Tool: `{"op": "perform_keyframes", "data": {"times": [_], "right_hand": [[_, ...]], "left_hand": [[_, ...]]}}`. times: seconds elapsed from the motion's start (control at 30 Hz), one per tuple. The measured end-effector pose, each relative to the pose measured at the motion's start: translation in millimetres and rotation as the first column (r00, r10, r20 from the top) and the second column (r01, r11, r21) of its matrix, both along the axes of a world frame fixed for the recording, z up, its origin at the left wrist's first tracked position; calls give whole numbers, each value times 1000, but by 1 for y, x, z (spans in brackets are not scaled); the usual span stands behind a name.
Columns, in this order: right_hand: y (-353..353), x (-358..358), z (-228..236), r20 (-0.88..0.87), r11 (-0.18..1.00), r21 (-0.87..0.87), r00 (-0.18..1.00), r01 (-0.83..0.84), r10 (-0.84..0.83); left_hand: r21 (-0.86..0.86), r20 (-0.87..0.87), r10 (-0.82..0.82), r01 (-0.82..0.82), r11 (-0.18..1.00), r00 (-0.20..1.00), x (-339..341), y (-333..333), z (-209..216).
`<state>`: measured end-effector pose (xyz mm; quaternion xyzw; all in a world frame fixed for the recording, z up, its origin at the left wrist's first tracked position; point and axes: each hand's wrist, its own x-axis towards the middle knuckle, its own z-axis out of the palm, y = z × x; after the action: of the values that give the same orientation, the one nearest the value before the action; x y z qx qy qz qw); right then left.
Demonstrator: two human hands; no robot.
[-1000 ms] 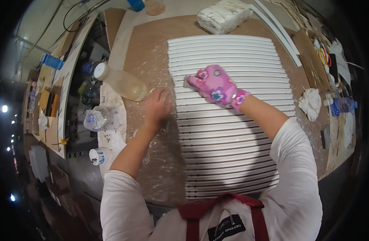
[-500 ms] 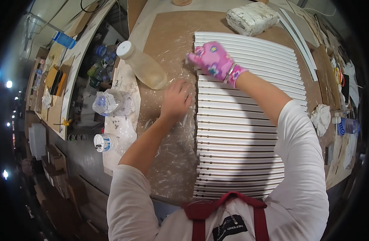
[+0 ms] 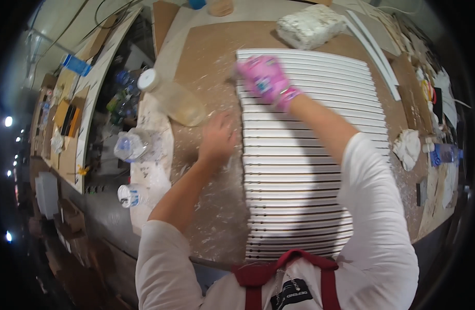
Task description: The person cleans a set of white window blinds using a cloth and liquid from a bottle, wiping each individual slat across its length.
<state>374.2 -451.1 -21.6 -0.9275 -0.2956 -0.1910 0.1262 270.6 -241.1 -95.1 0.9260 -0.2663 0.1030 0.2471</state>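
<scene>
A row of long white slatted strips [image 3: 299, 165] lies side by side on a brown board [image 3: 206, 46]. At the far left ends of the strips is my right hand [image 3: 266, 80], in a pink flowered glove and blurred by motion. Its fingers are closed, and a small greyish thing at their tips cannot be made out. My left hand [image 3: 218, 137] is bare and rests on the board just left of the strips, fingers stretched out. Close beyond it lies a large cloudy plastic bottle [image 3: 183, 105] with a white cap, tilted on its side.
A white-smeared, wrapped block [image 3: 310, 27] sits beyond the strips. Two narrow white strips [image 3: 374, 51] lie at the far right, near a crumpled white cloth [image 3: 407, 149]. At the left edge stand a white tub [image 3: 130, 196] and a crumpled clear plastic bag [image 3: 133, 145].
The whole view has shifted slightly. My right hand stays at the far left strip ends, its fingers now lower against the edge and more blurred. My left hand remains on the board.
</scene>
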Motion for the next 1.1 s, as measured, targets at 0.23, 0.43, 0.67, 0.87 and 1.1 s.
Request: {"op": "perform_keyframes", "data": {"times": [0.23,0.43,0.67,0.87,1.1], "right_hand": [[-160,-25,-11,-23,847,-80,849,525,-529],[-180,-60,-3,-44,894,-22,893,447,-448],[-332,-143,-28,-193,646,-5,633,763,-749],[-237,-100,19,-38,878,44,879,477,-476],[-23,-11,-3,144,999,22,989,31,-34]], "left_hand": [[-17,76,-54,55,998,996,7,3,-8],[51,95,-31,26,998,995,5,1,-8],[67,35,-28,26,997,999,0,-6,1],[125,64,11,-19,992,998,-2,0,-4],[110,112,-27,15,994,993,6,0,-1]]}}
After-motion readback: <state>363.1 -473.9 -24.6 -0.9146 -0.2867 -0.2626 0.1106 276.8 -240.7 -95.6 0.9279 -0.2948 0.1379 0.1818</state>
